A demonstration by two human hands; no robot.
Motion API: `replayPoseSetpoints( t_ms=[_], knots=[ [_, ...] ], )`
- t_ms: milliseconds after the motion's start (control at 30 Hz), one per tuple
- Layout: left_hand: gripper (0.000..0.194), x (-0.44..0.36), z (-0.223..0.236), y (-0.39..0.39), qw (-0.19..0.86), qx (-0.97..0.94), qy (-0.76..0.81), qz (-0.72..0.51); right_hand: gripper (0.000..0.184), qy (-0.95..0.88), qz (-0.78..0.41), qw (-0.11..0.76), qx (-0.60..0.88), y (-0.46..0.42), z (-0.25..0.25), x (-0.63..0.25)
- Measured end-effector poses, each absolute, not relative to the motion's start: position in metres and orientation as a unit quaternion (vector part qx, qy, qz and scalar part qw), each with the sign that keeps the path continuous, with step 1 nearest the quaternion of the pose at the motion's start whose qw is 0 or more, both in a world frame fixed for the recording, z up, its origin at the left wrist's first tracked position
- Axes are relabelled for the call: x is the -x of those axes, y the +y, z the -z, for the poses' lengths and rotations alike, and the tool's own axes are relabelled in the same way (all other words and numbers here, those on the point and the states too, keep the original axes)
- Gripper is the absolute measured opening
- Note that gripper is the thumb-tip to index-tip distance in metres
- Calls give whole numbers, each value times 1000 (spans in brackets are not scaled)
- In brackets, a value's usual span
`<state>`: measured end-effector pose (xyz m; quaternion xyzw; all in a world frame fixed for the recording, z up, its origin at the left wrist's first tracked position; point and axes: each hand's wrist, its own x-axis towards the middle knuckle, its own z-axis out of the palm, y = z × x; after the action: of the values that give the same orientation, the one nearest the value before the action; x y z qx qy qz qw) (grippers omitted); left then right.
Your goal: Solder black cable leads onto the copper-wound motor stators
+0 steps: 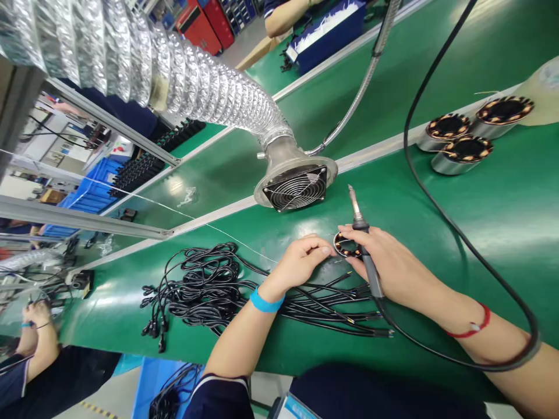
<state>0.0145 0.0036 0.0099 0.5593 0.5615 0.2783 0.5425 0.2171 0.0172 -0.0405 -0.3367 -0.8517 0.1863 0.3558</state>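
My right hand (386, 262) grips a soldering iron (372, 270), its metal tip pointing up and away from me. The same hand's thumb and fingers hold a small ring-shaped motor stator (345, 247) with copper windings, tilted above the bench. Close against the stator's left edge, my left hand (305, 259) has thumb and forefinger pinched together. What lies in that pinch is too small to make out. A thin pale strand (236, 237) runs from the left and disappears behind this hand. Black power cables (205, 285) with stripped ends lie below and left of my hands.
A fume extractor (297, 183) on a silver hose hangs ahead of my hands. Three larger stators (463, 154) stand at the right. The iron's black cord (430, 192) loops across the right side. A co-worker's hands (39, 314) show at far left, a blue bin (325, 35) at the back.
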Motion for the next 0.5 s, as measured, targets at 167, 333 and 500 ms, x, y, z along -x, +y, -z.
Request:
replayPoseSetpoints(
  t_ms=[167, 333, 500],
  knots=[
    [15, -8, -16, 5, 583, -568, 535, -228, 36, -857, -200, 330, 342, 21, 41, -222],
    [18, 7, -36, -30, 474, -719, 507, 8, 44, -847, -209, 343, 349, 25, 34, -228],
    [32, -2, -37, -48, 378, -756, 530, 70, 46, -837, -195, 361, 362, 21, 17, -229]
  ],
)
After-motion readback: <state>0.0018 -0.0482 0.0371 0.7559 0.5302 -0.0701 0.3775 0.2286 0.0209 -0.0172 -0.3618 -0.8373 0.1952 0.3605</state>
